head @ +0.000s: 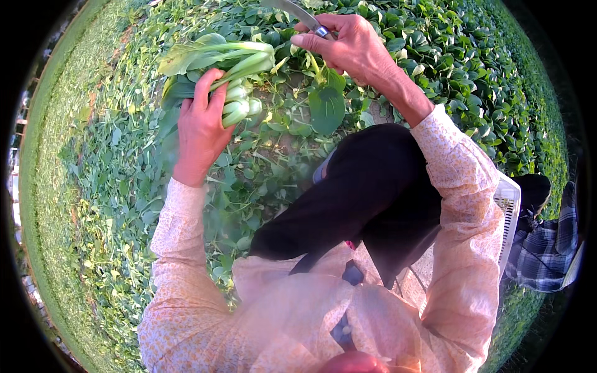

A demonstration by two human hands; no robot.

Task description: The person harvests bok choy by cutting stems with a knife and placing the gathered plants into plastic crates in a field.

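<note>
My left hand (205, 128) is wrapped around several heads of green bok choy (249, 63). Their pale cut bases point right and their leaves spread to the left. Up and to the right, my right hand (352, 46) grips a knife (303, 16) by its handle. A metal collar joins the handle to the blade, which points up and left, its tip close to the top rim of the picture. Below that hand a broad green leaf (326, 109) lies over the soil, and the blade is apart from the bok choy.
Dense leafy plants (485, 93) stand along the right side. Loose leaves and stems (121, 177) litter the ground at left. My bent knee (373, 158) is between my arms. A white plastic crate (510, 205) sits beside my right arm, near another person's plaid garment (541, 256).
</note>
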